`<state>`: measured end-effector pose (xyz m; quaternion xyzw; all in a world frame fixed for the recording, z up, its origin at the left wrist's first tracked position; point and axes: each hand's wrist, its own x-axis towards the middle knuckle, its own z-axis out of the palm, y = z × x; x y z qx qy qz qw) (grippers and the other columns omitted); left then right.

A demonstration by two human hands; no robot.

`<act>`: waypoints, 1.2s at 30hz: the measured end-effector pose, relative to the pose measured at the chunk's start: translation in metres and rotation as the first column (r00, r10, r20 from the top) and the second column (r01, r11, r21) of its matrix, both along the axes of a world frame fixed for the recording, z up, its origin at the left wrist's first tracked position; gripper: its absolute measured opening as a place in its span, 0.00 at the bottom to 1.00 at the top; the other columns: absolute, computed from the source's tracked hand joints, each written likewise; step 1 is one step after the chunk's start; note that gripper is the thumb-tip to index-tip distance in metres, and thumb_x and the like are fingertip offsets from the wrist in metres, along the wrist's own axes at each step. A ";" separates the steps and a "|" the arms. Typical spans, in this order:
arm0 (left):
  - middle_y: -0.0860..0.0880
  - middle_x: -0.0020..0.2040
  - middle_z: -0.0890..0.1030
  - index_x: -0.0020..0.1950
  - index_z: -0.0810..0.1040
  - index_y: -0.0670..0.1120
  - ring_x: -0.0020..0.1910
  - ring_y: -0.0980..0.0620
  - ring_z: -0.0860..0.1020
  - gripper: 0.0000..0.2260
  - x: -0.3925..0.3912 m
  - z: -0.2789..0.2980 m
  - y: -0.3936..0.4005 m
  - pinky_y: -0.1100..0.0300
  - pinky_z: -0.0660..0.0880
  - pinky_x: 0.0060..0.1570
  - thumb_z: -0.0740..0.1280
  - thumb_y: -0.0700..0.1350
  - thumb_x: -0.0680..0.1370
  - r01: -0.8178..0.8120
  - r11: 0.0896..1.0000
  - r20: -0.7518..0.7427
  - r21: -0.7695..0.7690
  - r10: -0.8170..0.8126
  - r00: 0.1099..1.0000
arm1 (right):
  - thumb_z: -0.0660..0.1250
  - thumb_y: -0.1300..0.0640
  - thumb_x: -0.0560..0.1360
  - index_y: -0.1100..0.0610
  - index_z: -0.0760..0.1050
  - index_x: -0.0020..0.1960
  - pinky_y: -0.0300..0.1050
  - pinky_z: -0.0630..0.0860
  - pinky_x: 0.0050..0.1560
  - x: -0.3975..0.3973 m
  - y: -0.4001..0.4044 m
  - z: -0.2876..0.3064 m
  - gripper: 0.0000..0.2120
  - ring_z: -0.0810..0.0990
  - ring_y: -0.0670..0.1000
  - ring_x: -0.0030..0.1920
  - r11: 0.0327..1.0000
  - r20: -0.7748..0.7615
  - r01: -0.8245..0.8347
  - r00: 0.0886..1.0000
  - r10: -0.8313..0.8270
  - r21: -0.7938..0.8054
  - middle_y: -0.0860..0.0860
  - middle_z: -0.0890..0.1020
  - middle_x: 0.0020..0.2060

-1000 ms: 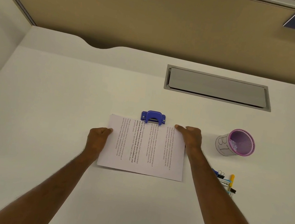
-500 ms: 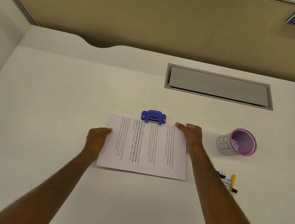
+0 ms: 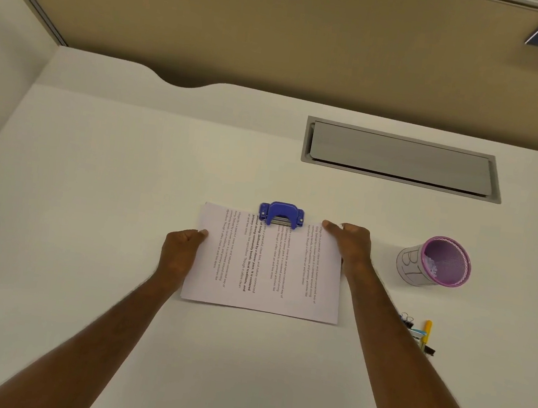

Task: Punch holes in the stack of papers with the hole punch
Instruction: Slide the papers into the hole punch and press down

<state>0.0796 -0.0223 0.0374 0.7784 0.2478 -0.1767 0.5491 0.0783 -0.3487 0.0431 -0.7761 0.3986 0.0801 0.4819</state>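
Head view, looking down on a white desk (image 3: 86, 249). At the right, standing on the desk: a purple wire-mesh pen cup (image 3: 434, 262) wrapped in a white paper label marked "B7", mouth tilted toward the camera, with small pale bits at the bottom, too small to identify. Nearer than the cup and partly hidden behind the right forearm: a small cluster of stationery (image 3: 418, 332), with black binder clips, a yellow pen-like piece and something light blue. Set into the desk farther back: a grey rectangular metal cable hatch (image 3: 402, 159), lid closed.

At centre, lying flat: a stack of white printed papers (image 3: 266, 268), text running sideways, far edge slid into the mouth of a small blue two-hole punch (image 3: 281, 215), near the middle of that edge. Punch lever up, untouched by either hand.

Left hand (image 3: 180, 250) curled at the stack's left edge, thumb on top of the sheets, fingers tucked under, pinching the paper. Right hand (image 3: 350, 244) at the far right corner, thumb laid across the top sheet, other fingers bent over the edge, gripping it.

Against half a second ago: almost no change. Same grips in the same places, stack and punch in the same spot, only a slight shift of the camera.
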 end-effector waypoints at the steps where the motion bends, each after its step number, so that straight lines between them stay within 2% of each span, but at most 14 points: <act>1: 0.48 0.29 0.70 0.28 0.61 0.50 0.31 0.49 0.66 0.24 0.002 0.001 -0.001 0.58 0.62 0.34 0.68 0.47 0.79 0.012 1.000 0.004 0.014 -0.012 1.000 | 0.73 0.45 0.73 0.58 0.65 0.33 0.48 0.68 0.40 0.001 0.000 0.000 0.23 0.74 0.57 0.36 1.000 0.000 -0.005 1.000 0.005 -0.005 0.60 0.77 0.36; 5: 0.43 0.33 0.70 0.32 0.64 0.45 0.33 0.49 0.67 0.20 0.007 0.003 -0.001 0.56 0.63 0.37 0.67 0.47 0.80 0.070 0.996 0.023 0.054 -0.071 0.997 | 0.73 0.47 0.73 0.57 0.63 0.31 0.48 0.68 0.40 0.002 -0.001 0.001 0.24 0.73 0.58 0.36 1.000 0.013 -0.008 1.000 0.008 -0.009 0.61 0.76 0.35; 9: 0.48 0.29 0.67 0.30 0.60 0.48 0.30 0.49 0.64 0.23 0.010 0.002 -0.001 0.58 0.61 0.33 0.67 0.47 0.81 0.123 0.986 0.038 0.113 -0.128 0.991 | 0.73 0.47 0.74 0.57 0.64 0.31 0.48 0.68 0.40 0.002 -0.002 0.000 0.24 0.74 0.57 0.36 1.000 0.008 -0.019 1.000 0.019 -0.018 0.61 0.76 0.35; 12: 0.49 0.28 0.64 0.30 0.58 0.49 0.30 0.49 0.63 0.24 0.013 0.003 0.000 0.57 0.60 0.34 0.66 0.49 0.80 0.201 0.953 0.027 0.228 -0.212 0.977 | 0.72 0.46 0.74 0.56 0.64 0.31 0.48 0.69 0.40 0.002 -0.001 0.000 0.24 0.75 0.57 0.36 1.000 -0.004 -0.023 1.000 0.023 -0.021 0.61 0.78 0.36; 14: 0.50 0.27 0.66 0.29 0.61 0.49 0.29 0.49 0.65 0.23 0.015 0.006 0.003 0.57 0.63 0.35 0.65 0.53 0.80 0.242 0.885 0.042 0.397 -0.281 0.959 | 0.72 0.45 0.74 0.56 0.63 0.31 0.48 0.68 0.40 0.002 -0.001 0.001 0.24 0.74 0.57 0.36 0.999 -0.010 -0.027 1.000 0.026 -0.034 0.61 0.77 0.35; 15: 0.52 0.27 0.69 0.30 0.65 0.49 0.29 0.49 0.68 0.20 0.016 0.009 0.003 0.57 0.66 0.36 0.64 0.55 0.80 0.244 0.828 0.056 0.506 -0.313 0.948 | 0.72 0.45 0.74 0.56 0.63 0.30 0.48 0.67 0.40 0.002 -0.001 0.001 0.25 0.73 0.57 0.35 0.999 -0.016 -0.031 0.999 0.030 -0.043 0.60 0.76 0.35; 17: 0.54 0.36 0.79 0.41 0.77 0.52 0.37 0.49 0.76 0.13 0.019 0.014 0.002 0.56 0.73 0.40 0.63 0.58 0.79 0.205 0.720 0.107 0.663 -0.361 0.926 | 0.72 0.45 0.74 0.57 0.63 0.31 0.48 0.67 0.40 0.002 -0.002 0.002 0.25 0.73 0.57 0.35 0.998 -0.024 -0.036 0.999 0.034 -0.049 0.60 0.75 0.35; 20: 0.48 0.53 0.81 0.58 0.77 0.48 0.51 0.45 0.78 0.12 0.033 0.020 -0.012 0.49 0.76 0.48 0.64 0.54 0.80 0.181 0.632 0.245 0.753 -0.526 0.815 | 0.72 0.45 0.74 0.57 0.63 0.32 0.48 0.67 0.40 0.002 -0.001 0.003 0.25 0.73 0.56 0.35 0.998 -0.031 -0.041 0.999 0.039 -0.049 0.60 0.75 0.34; 24: 0.44 0.63 0.79 0.66 0.75 0.45 0.63 0.44 0.76 0.17 0.063 0.033 -0.059 0.48 0.70 0.65 0.64 0.52 0.81 0.320 0.608 0.391 0.726 -0.748 0.536 | 0.71 0.44 0.74 0.56 0.64 0.29 0.46 0.69 0.40 0.001 0.000 0.003 0.25 0.75 0.55 0.33 0.999 -0.029 -0.026 0.999 0.025 -0.046 0.54 0.75 0.29; 26: 0.44 0.70 0.75 0.72 0.71 0.45 0.71 0.44 0.70 0.21 0.076 0.040 -0.091 0.47 0.63 0.74 0.61 0.54 0.82 0.423 0.525 0.346 0.738 -0.833 0.431 | 0.71 0.44 0.75 0.55 0.66 0.30 0.46 0.72 0.40 0.000 0.001 0.003 0.24 0.78 0.55 0.34 0.999 -0.029 -0.014 0.999 0.013 -0.032 0.54 0.78 0.30; 28: 0.44 0.77 0.67 0.78 0.64 0.46 0.78 0.45 0.61 0.26 0.087 0.043 -0.122 0.46 0.54 0.78 0.57 0.57 0.83 0.491 0.412 0.254 0.768 -0.899 0.357 | 0.70 0.42 0.75 0.55 0.70 0.31 0.48 0.77 0.42 0.001 0.001 0.004 0.22 0.81 0.58 0.36 1.000 -0.024 0.024 0.999 -0.024 0.007 0.55 0.81 0.34; 31: 0.46 0.81 0.58 0.81 0.56 0.47 0.81 0.46 0.54 0.29 0.097 0.041 -0.153 0.48 0.47 0.80 0.52 0.60 0.83 0.541 0.328 0.181 0.774 -0.934 0.307 | 0.67 0.40 0.76 0.54 0.73 0.35 0.50 0.81 0.47 0.001 -0.001 0.006 0.20 0.84 0.57 0.38 0.999 -0.041 0.036 0.999 -0.034 0.029 0.53 0.83 0.36; 36: 0.46 0.82 0.55 0.81 0.53 0.47 0.81 0.46 0.53 0.30 0.107 0.029 -0.172 0.48 0.48 0.80 0.50 0.61 0.83 0.570 0.328 0.153 0.754 -0.931 0.333 | 0.63 0.40 0.78 0.53 0.72 0.35 0.51 0.80 0.49 -0.001 -0.003 0.012 0.20 0.82 0.53 0.35 1.000 -0.059 0.011 0.998 -0.012 -0.026 0.52 0.81 0.35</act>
